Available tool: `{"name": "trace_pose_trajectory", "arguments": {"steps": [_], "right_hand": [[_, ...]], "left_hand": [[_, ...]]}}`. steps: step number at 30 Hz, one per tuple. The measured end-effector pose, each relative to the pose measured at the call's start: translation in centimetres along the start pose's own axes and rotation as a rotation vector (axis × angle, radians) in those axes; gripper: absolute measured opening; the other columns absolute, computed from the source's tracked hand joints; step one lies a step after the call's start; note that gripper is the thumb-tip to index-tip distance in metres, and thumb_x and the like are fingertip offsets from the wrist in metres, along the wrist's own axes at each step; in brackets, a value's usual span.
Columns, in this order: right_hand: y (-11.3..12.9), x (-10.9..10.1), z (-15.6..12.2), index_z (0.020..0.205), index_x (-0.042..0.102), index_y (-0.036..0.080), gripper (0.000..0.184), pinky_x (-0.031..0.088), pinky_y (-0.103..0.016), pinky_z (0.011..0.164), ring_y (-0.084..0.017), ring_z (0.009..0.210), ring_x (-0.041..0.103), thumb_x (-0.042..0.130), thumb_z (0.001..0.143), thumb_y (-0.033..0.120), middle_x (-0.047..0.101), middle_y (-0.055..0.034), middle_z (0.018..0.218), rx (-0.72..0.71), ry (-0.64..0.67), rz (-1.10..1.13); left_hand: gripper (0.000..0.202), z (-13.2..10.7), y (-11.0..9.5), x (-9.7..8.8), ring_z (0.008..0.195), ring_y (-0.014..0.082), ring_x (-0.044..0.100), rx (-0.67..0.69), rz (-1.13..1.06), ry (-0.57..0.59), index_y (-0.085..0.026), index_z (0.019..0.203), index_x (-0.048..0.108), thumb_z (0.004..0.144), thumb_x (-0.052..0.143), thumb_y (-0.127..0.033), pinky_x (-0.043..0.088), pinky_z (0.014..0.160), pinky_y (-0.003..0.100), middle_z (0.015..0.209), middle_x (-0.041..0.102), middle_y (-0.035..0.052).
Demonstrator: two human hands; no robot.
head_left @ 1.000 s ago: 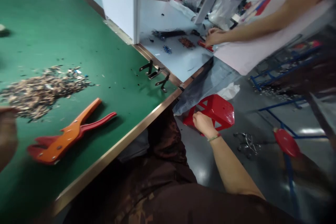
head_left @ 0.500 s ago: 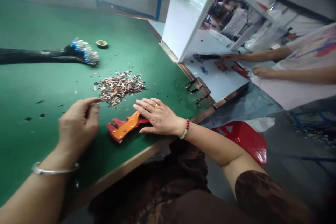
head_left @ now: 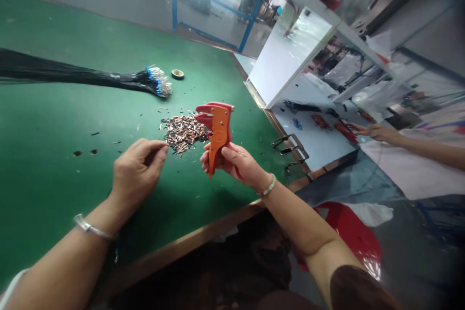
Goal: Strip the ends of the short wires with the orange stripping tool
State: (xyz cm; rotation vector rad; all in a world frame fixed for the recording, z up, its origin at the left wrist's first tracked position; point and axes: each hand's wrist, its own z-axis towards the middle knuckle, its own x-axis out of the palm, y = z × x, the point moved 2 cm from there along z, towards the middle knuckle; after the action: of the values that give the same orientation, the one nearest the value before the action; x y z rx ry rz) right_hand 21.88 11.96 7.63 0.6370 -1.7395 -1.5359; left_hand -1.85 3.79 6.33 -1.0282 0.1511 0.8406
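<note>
My right hand (head_left: 238,164) grips the handles of an orange and red wire-stripping tool (head_left: 217,131) and holds it upright above the green table (head_left: 54,179), jaws pointing up. My left hand (head_left: 136,172) hovers just left of it with fingers curled and thumb pinched to the forefinger; what it holds, if anything, I cannot make out. Right behind both hands lies a pile of small copper-coloured wire scraps (head_left: 183,131). A long bundle of black wires with blue and metal ends (head_left: 109,77) stretches across the table from the left.
A small roll of tape (head_left: 178,74) sits beyond the wire bundle. Metal clamps (head_left: 290,147) stick up at the table's right edge. A red stool (head_left: 352,237) stands beside my knee. Another person's hand (head_left: 374,131) works on the adjoining pale table (head_left: 312,145), behind a white divider panel (head_left: 286,58).
My right hand went from the red stool to the table, lay on the tool, then picked it up and stood it upright. My left hand stayed pinched nearby. The view swung left.
</note>
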Motion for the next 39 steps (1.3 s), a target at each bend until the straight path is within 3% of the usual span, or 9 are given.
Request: {"name": "trace_pose_trajectory", "arguments": {"steps": [3,9,13,19,25,32,39], "right_hand": [[0.1,0.5,1.4,0.131,0.059,0.019,0.054,0.062,-0.043,0.089,-0.022,0.093,0.070,0.072,0.092,0.054,0.071,-0.0088,0.105,0.123,0.070,0.237],[0.1,0.0,3.7,0.126,0.060,0.020,0.055,0.060,-0.042,0.090,-0.021,0.091,0.070,0.079,0.085,0.051,0.068,-0.0054,0.101,0.037,0.212,0.250],[-1.3,0.1,3.7,0.125,0.059,0.019,0.050,0.059,-0.034,0.077,-0.017,0.083,0.065,0.074,0.089,0.052,0.065,-0.0053,0.101,0.021,0.181,0.245],[-2.6,1.3,3.2,0.125,0.058,0.019,0.049,0.058,-0.035,0.075,-0.018,0.084,0.066,0.070,0.091,0.052,0.066,-0.0076,0.104,0.041,0.178,0.216],[-3.4,1.7,3.3,0.127,0.063,0.019,0.056,0.057,-0.035,0.079,-0.019,0.085,0.067,0.082,0.082,0.048,0.070,-0.0064,0.103,0.043,0.073,0.176],[-3.8,1.4,3.3,0.125,0.063,0.020,0.057,0.057,-0.039,0.085,-0.019,0.085,0.066,0.084,0.080,0.048,0.071,-0.0073,0.104,-0.032,0.036,0.104],[-3.8,0.5,3.6,0.116,0.064,0.020,0.052,0.059,-0.041,0.084,-0.022,0.086,0.066,0.082,0.079,0.052,0.071,-0.0072,0.101,-0.089,-0.026,0.098]], "left_hand": [[0.008,0.1,-0.2,-0.4,0.066,0.0089,0.055,0.013,-0.019,-0.050,-0.020,0.094,0.072,0.097,0.069,-0.027,0.047,0.062,0.024,0.078,0.063,-0.0043],[0.009,0.1,-0.5,-0.8,0.065,0.0090,0.055,0.032,0.043,-0.085,-0.020,0.095,0.073,0.098,0.068,-0.026,0.047,0.062,0.024,0.078,0.063,-0.0034],[0.010,-0.2,-1.0,-0.6,0.060,0.0095,0.057,0.040,0.062,-0.111,-0.022,0.096,0.072,0.099,0.065,-0.028,0.046,0.057,0.023,0.075,0.067,-0.0042],[0.007,-0.7,-2.0,-0.5,0.064,0.0121,0.069,0.046,0.108,-0.123,-0.024,0.097,0.073,0.098,0.067,-0.027,0.053,0.063,0.023,0.079,0.077,-0.0041],[0.009,-0.5,-2.9,0.0,0.065,0.0126,0.071,0.089,0.098,-0.099,-0.023,0.094,0.073,0.099,0.065,-0.025,0.055,0.064,0.023,0.083,0.080,-0.0030],[0.013,1.4,-4.0,0.3,0.066,0.0154,0.074,0.204,0.148,-0.050,-0.021,0.095,0.074,0.099,0.062,-0.025,0.056,0.063,0.027,0.086,0.081,0.0007],[0.021,2.6,-4.7,2.2,0.064,0.0186,0.073,0.275,0.158,-0.040,-0.022,0.094,0.077,0.100,0.057,-0.025,0.055,0.057,0.031,0.084,0.081,0.0038]]}}
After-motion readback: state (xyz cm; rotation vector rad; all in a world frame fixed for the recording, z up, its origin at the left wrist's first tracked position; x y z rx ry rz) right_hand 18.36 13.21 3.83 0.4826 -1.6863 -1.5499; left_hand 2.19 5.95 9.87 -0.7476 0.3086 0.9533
